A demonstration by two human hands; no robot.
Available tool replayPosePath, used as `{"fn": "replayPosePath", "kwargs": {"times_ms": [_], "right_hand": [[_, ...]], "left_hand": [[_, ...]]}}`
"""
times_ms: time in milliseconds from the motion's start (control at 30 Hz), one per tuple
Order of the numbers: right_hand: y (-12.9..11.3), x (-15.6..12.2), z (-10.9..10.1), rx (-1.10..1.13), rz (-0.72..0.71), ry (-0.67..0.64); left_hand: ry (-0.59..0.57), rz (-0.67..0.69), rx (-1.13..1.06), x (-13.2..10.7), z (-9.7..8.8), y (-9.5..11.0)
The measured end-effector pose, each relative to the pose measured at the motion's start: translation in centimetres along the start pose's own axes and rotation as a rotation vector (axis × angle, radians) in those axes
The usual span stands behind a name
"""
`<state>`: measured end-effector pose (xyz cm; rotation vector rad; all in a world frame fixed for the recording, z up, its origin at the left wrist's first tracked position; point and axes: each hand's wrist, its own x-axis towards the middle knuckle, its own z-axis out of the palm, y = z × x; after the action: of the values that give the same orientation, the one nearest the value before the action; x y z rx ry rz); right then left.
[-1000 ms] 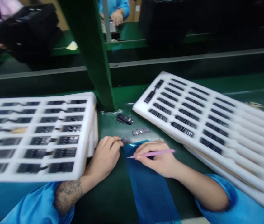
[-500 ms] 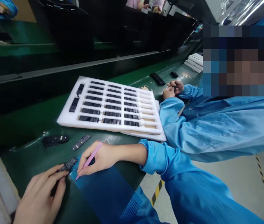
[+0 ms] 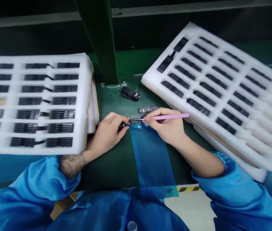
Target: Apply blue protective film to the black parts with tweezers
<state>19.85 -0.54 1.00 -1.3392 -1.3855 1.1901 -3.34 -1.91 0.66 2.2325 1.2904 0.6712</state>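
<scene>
Between thumb and fingers, my left hand (image 3: 108,133) grips a small black electronic part (image 3: 133,121) just above the green bench. My right hand (image 3: 168,125) is closed around pink tweezers (image 3: 172,116), whose tip meets the right end of that part. Whether the tip pinches anything is too small to see. Below both hands lies a blue sheet dotted with rows of small marks (image 3: 151,157). Another flat black part (image 3: 147,109) rests just beyond the tweezers. Farther back sits a small pile of similar black parts (image 3: 130,94).
A white foam tray (image 3: 83,106) of black parts is stacked at the left. At the right stands another tilted foam tray (image 3: 150,77), partly filled with black parts, upon more foam. A green post (image 3: 99,41) rises behind the bench (image 3: 107,179).
My view has swung left and down, away from the co-worker, bringing the left tray into sight. The tweezers' tip has moved from the blue sheet to the part in my left hand.
</scene>
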Motion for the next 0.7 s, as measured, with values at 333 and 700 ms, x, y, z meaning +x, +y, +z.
{"fn": "replayPosePath", "kwargs": {"times_ms": [333, 700], "right_hand": [[-0.11, 0.11, 0.20, -0.064, 0.037, 0.005], [-0.32, 0.02, 0.18, -0.105, 0.045, 0.002]], "left_hand": [[0.017, 0.029, -0.005, -0.12, -0.15, 0.12], [0.010, 0.027, -0.003, -0.08, -0.17, 0.21]]}}
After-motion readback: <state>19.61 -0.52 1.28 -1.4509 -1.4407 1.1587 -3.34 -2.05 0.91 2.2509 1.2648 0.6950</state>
